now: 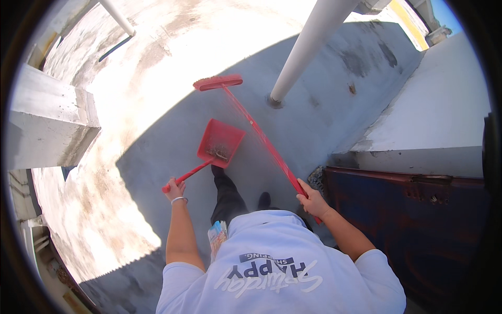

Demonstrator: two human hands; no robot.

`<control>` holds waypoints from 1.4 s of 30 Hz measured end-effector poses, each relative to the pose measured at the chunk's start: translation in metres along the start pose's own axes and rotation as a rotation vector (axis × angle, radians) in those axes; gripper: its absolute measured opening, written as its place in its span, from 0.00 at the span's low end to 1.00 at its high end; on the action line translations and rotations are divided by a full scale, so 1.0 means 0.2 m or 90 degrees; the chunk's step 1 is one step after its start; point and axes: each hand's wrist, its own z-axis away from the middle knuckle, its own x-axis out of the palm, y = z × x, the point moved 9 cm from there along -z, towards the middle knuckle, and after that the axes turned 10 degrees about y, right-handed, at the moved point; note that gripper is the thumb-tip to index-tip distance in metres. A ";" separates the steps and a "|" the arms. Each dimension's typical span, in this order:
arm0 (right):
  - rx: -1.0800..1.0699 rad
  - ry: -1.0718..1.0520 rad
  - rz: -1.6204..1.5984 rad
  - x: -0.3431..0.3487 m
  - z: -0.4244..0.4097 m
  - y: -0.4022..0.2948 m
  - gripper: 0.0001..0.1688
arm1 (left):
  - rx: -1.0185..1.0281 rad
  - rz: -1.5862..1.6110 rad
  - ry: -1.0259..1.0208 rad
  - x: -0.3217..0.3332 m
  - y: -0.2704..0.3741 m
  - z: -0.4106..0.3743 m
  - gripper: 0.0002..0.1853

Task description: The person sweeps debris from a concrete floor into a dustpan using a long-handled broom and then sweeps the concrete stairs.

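Observation:
My left hand (175, 189) grips the handle of a red plastic dustpan (223, 135), whose pan is out ahead of my feet. Some dark, loose debris (219, 153) has gathered at the handle end of the pan. In my right hand (313, 199) is the long red handle of a broom (270, 147), held near its top end. The broom head (218, 82) lies beyond the dustpan, apart from it, close to the line between shade and sunlight. Dust or grime shows on its bristles.
A white pole (310, 51) rises from the concrete floor (176, 141) right of the broom head. On the right are a low sloping wall (435, 106) and a dark, rusty metal panel (392, 212). A white concrete block (51, 121) juts in at left. A thinner pole (117, 17) stands far left.

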 end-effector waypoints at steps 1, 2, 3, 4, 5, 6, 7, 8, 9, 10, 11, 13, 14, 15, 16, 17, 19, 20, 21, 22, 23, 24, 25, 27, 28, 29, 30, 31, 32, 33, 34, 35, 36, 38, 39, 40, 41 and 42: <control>0.012 0.013 -0.012 0.02 -0.06 -0.06 0.34 | 0.012 -0.013 -0.008 0.02 0.04 -0.09 0.13; -0.007 0.032 -0.018 0.04 -0.12 -0.10 0.34 | 0.025 -0.027 -0.017 0.05 0.10 -0.19 0.14; -0.020 0.054 -0.020 0.08 -0.18 -0.09 0.34 | 0.035 -0.036 -0.025 0.10 0.16 -0.27 0.13; -0.031 0.073 -0.016 0.09 -0.23 -0.09 0.34 | 0.040 -0.044 -0.028 0.14 0.20 -0.34 0.13; -0.026 0.082 0.010 0.10 -0.26 -0.10 0.34 | 0.045 -0.054 -0.029 0.16 0.23 -0.41 0.13; -0.025 0.091 0.028 0.14 -0.29 -0.12 0.34 | 0.046 -0.054 -0.031 0.17 0.27 -0.48 0.13; -0.025 0.099 0.044 0.17 -0.32 -0.16 0.34 | 0.049 -0.055 -0.032 0.17 0.31 -0.56 0.12; -0.003 0.091 0.049 0.19 -0.36 -0.19 0.35 | 0.053 -0.055 -0.032 0.16 0.36 -0.64 0.12; -0.007 0.092 0.072 0.20 -0.41 -0.22 0.35 | 0.048 -0.042 -0.034 0.15 0.42 -0.68 0.12; -0.005 0.092 0.093 0.20 -0.45 -0.25 0.35 | 0.042 -0.034 -0.036 0.12 0.50 -0.70 0.12; -0.005 0.092 0.115 0.21 -0.49 -0.28 0.36 | 0.035 -0.025 -0.037 0.10 0.56 -0.73 0.12; -0.074 0.068 0.214 0.24 -0.59 -0.39 0.36 | 0.035 -0.042 -0.034 -0.05 0.65 -0.87 0.13; -0.118 0.055 0.277 0.25 -0.67 -0.42 0.35 | 0.033 -0.036 -0.044 -0.13 0.70 -0.92 0.14; -0.159 0.044 0.340 0.26 -0.74 -0.47 0.35 | 0.027 -0.026 -0.031 -0.20 0.75 -0.96 0.14; -0.177 0.013 0.369 0.28 -0.82 -0.54 0.34 | 0.021 -0.015 -0.016 -0.27 0.81 -0.99 0.15; -0.196 -0.020 0.399 0.31 -0.92 -0.63 0.34 | 0.022 -0.017 -0.001 -0.34 0.86 -1.02 0.15; -0.253 -0.082 0.475 0.37 -1.15 -0.77 0.33 | 0.021 -0.023 0.034 -0.47 0.94 -1.05 0.14; -0.296 -0.115 0.519 0.43 -1.28 -0.84 0.32 | 0.034 -0.018 0.033 -0.56 0.95 -1.11 0.13; -0.306 -0.150 0.528 0.46 -1.39 -0.91 0.32 | 0.030 -0.009 0.055 -0.55 1.00 -1.06 0.13; -0.323 -0.189 0.534 0.52 -1.51 -1.01 0.31 | 0.029 -0.017 0.065 -0.59 1.00 -1.08 0.13; -0.335 -0.216 0.563 0.57 -1.64 -1.10 0.30 | 0.031 -0.022 0.073 -0.64 1.00 -1.11 0.13; -0.346 -0.241 0.591 0.63 -1.76 -1.20 0.29 | 0.032 -0.032 0.086 -0.69 1.00 -1.13 0.13; -0.359 -0.247 0.627 0.69 -1.87 -1.33 0.27 | 0.033 -0.042 0.099 -0.69 1.00 -1.14 0.14; -0.363 -0.244 0.674 0.79 -2.09 -1.54 0.25 | 0.034 -0.040 0.156 -0.60 1.05 -1.05 0.13; -0.361 -0.240 0.686 0.81 -2.21 -1.62 0.24 | 0.028 -0.046 0.186 -0.55 1.06 -1.00 0.14; -0.357 -0.254 0.733 0.80 -2.32 -1.71 0.23 | 0.021 -0.052 0.216 -0.49 1.08 -0.94 0.14; -0.355 -0.270 0.780 0.76 -2.42 -1.81 0.23 | 0.009 -0.040 0.247 -0.46 1.07 -0.90 0.15; -0.346 -0.291 0.829 0.72 -2.50 -1.86 0.22 | -0.010 -0.034 0.279 -0.46 1.05 -0.86 0.15; -0.324 -0.280 0.825 0.62 -2.60 -1.89 0.23 | -0.003 -0.016 0.272 -0.41 1.04 -0.86 0.16; -0.306 -0.259 0.829 0.46 -2.72 -1.93 0.24 | -0.014 -0.023 0.278 -0.31 1.05 -0.86 0.16; -0.279 -0.243 0.844 0.28 -2.82 -1.95 0.25 | -0.021 -0.023 0.286 -0.21 1.07 -0.86 0.16; -0.247 -0.227 0.856 0.06 -2.91 -1.94 0.26 | -0.029 -0.031 0.290 -0.11 1.09 -0.86 0.16; -0.208 -0.215 0.847 -0.16 -3.02 -1.90 0.27 | -0.018 -0.039 0.311 -0.01 1.11 -0.86 0.16; -0.116 -0.173 0.875 -0.64 -3.07 -1.97 0.27 | -0.038 -0.025 0.314 0.20 1.14 -0.83 0.17; -0.097 -0.150 0.891 -0.89 -3.11 -1.94 0.27 | -0.045 -0.018 0.306 0.32 1.16 -0.84 0.17; -0.058 -0.122 0.927 -1.12 -3.10 -1.97 0.27 | -0.052 -0.014 0.298 0.41 1.18 -0.86 0.17; -0.040 -0.099 0.949 -1.31 -3.06 -2.01 0.28 | -0.060 -0.013 0.285 0.51 1.20 -0.89 0.16; 0.002 -0.048 0.937 -1.49 -3.02 -2.04 0.27 | -0.069 -0.011 0.273 0.61 1.21 -0.91 0.16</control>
